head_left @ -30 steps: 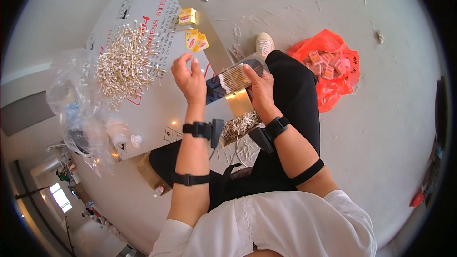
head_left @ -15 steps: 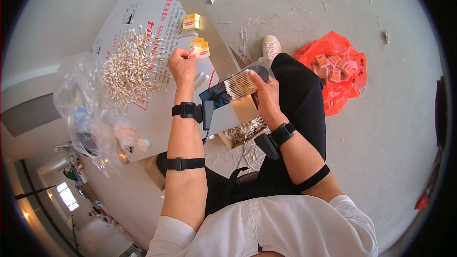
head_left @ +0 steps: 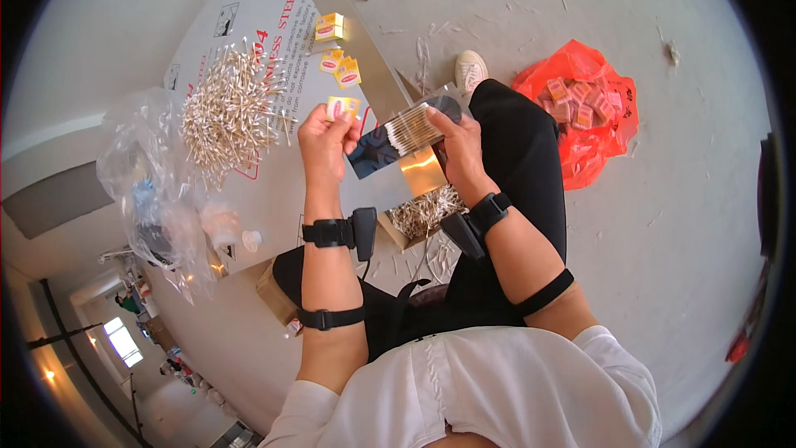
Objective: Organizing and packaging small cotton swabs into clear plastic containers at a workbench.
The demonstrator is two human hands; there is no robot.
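Note:
My left hand (head_left: 323, 145) pinches a small yellow-and-white label card (head_left: 340, 108) between thumb and fingers. In my right hand (head_left: 464, 149) is a clear plastic bag (head_left: 452, 99), with a neat row of cotton swabs (head_left: 409, 131) lying in or on it; my thumb presses on their right end. The bag's dark left end reaches close to my left fingers. More yellow label cards (head_left: 348, 73) lie on the table beyond my left hand, near a stack of the same cards (head_left: 329, 26). A large loose heap of cotton swabs (head_left: 228, 112) spreads to the left.
The table (head_left: 274, 224) has a printed grey surface. A crumpled clear plastic bag (head_left: 149, 182) sits at its left edge. Below my hands is an open box of swabs (head_left: 423, 214). A red plastic bag (head_left: 580, 149) with small pink packs stands on the floor at right, where swabs lie scattered.
My left hand has taken up a label card and drawn it back toward the bag of swabs. My right hand keeps its hold, nearly in the same place.

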